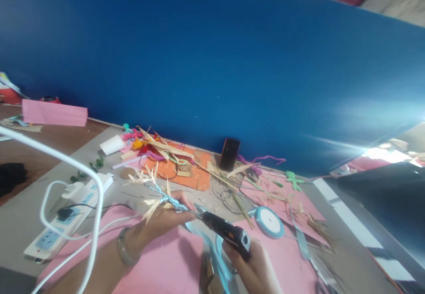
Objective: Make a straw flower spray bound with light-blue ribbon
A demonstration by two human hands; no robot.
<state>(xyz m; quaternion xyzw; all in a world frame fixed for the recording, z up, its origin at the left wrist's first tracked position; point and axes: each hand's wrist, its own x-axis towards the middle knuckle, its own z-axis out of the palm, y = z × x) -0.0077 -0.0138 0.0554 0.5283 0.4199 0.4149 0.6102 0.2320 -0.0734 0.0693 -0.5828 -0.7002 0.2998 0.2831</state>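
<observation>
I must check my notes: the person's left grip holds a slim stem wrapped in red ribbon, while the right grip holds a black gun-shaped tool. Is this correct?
Not quite: the colour is wrong. In the head view, the left grip holds a slim stem wrapped in light-blue ribbon, not red, while the right grip holds a black gun-shaped tool.

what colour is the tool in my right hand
The tool is mostly black; see the head view.

On the table point(78, 156), the power strip point(79, 212) lies to your left; the ribbon spool point(269, 221) sits right of your glue gun point(226, 231); farther ahead of you, the phone point(229, 154) stands by the wall point(212, 63)
</observation>
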